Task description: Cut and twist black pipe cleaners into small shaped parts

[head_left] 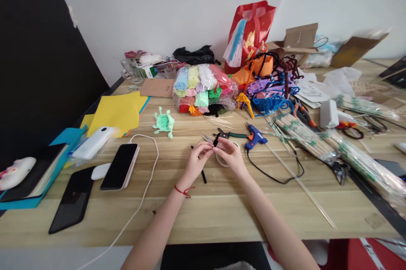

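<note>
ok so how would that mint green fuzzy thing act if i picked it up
The mint green fuzzy piece is probably light, being small and fluffy-looking. Its narrow, knob-ended arms would likely bend if squeezed. It seems unlikely to roll, since those arms stick out around it.

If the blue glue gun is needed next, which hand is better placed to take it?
Probably the right hand: the blue glue gun lies to its right, and the left hand is farther away.
</note>
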`<action>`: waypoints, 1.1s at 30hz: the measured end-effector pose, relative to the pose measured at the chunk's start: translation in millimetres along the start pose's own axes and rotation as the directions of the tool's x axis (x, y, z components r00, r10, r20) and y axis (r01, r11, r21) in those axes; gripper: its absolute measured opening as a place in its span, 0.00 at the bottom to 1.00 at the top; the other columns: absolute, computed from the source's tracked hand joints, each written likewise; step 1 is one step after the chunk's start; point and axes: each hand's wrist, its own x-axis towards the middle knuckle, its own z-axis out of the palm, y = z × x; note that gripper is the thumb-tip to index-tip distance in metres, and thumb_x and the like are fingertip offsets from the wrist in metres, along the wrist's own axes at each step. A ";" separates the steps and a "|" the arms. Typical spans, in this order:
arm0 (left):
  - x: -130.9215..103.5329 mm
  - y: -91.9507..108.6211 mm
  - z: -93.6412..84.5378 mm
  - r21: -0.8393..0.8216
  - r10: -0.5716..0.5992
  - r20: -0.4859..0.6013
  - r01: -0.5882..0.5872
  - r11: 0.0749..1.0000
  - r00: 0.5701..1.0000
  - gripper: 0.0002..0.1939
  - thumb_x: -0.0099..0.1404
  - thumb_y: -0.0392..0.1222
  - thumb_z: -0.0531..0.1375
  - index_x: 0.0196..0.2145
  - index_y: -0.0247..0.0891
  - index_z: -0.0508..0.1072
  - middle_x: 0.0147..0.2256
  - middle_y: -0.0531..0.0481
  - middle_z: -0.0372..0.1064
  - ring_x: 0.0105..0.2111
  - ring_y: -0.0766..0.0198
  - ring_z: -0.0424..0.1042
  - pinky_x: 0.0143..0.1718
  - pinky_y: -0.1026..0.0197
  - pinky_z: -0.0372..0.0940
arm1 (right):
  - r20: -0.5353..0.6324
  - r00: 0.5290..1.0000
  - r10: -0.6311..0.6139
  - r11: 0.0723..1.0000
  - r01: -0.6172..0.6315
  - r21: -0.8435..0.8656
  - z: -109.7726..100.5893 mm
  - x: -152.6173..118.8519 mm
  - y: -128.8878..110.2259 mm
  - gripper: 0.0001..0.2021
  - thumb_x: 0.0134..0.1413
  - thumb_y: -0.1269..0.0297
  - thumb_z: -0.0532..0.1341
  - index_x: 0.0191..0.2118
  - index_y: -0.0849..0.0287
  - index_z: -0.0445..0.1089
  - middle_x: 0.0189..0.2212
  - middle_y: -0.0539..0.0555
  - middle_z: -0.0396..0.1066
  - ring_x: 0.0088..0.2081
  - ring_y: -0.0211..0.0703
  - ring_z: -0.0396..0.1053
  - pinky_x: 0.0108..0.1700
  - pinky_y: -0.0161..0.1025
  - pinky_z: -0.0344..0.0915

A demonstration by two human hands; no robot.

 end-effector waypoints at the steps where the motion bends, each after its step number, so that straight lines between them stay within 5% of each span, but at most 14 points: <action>1: 0.2 1.5 -0.9 0.028 0.030 -0.005 -0.029 0.999 1.000 0.08 0.62 0.43 0.57 0.32 0.36 0.72 0.40 0.45 0.69 0.43 0.59 0.68 0.42 0.60 0.64 | 0.001 1.000 0.010 1.000 -0.010 0.002 -0.2 -0.1 -0.4 0.25 0.34 0.58 0.70 0.43 0.57 0.70 0.41 0.56 0.74 0.40 0.47 0.73 0.47 0.46 0.68; 9: -0.7 0.8 -3.5 0.101 0.014 0.016 -0.016 0.995 1.000 0.07 0.62 0.43 0.58 0.32 0.37 0.71 0.33 0.48 0.70 0.36 0.63 0.69 0.39 0.62 0.64 | 0.031 0.999 0.017 1.000 -0.017 0.019 1.9 -1.5 -4.7 0.20 0.36 0.55 0.69 0.38 0.56 0.72 0.39 0.55 0.75 0.41 0.48 0.73 0.48 0.46 0.67; 23: -3.0 4.4 -2.5 0.188 0.102 0.020 -0.104 0.977 0.995 0.07 0.61 0.43 0.58 0.32 0.37 0.72 0.31 0.49 0.69 0.33 0.64 0.68 0.37 0.61 0.64 | -0.084 0.994 0.069 0.997 -0.065 0.049 -7.0 1.5 -5.4 0.18 0.34 0.57 0.70 0.36 0.58 0.75 0.36 0.55 0.76 0.39 0.48 0.73 0.46 0.46 0.67; 33: -3.5 -3.6 1.1 -0.160 -0.117 -0.038 0.109 0.981 0.992 0.09 0.58 0.45 0.61 0.33 0.36 0.70 0.33 0.48 0.70 0.34 0.63 0.71 0.37 0.61 0.69 | -0.163 0.983 0.078 0.995 -0.067 0.071 -9.2 4.1 -2.7 0.15 0.33 0.56 0.71 0.30 0.58 0.74 0.30 0.53 0.76 0.33 0.46 0.74 0.40 0.43 0.70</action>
